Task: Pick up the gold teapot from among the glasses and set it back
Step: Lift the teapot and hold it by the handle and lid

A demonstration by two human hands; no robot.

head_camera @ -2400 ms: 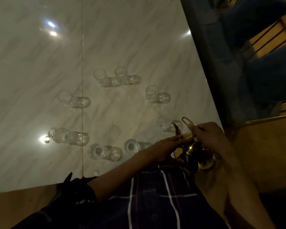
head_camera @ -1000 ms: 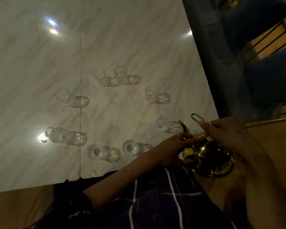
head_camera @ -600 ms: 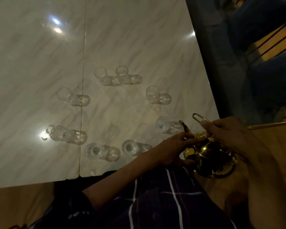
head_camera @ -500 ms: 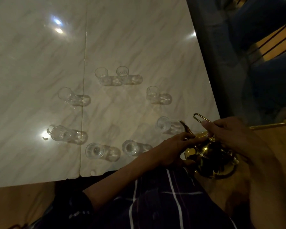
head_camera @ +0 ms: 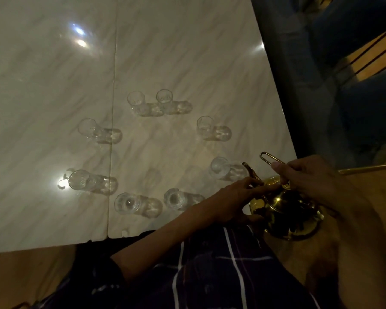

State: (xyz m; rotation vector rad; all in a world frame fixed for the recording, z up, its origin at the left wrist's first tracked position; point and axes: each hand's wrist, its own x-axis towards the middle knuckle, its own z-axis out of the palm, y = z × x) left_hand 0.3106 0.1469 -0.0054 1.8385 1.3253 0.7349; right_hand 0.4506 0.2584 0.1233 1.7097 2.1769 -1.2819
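Teapot [head_camera: 285, 210] being held off bench [head_camera: 187, 52] edge, right of glasses [head_camera: 174, 198], barely shifted lately: handle being gripped by right hand [head_camera: 310, 177], body being steadied by left hand [head_camera: 236, 199]; set-back pending.

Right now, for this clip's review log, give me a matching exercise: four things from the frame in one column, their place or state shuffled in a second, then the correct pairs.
Things:
1. gold teapot
2. right hand
3. left hand
4. glasses

Places or states:
A. standing in a ring on the marble table
B. held off the table's near right corner
C. grips the wire handle
D. fingers touch the lid beside the spout

Pairs: 1-B, 2-C, 3-D, 4-A
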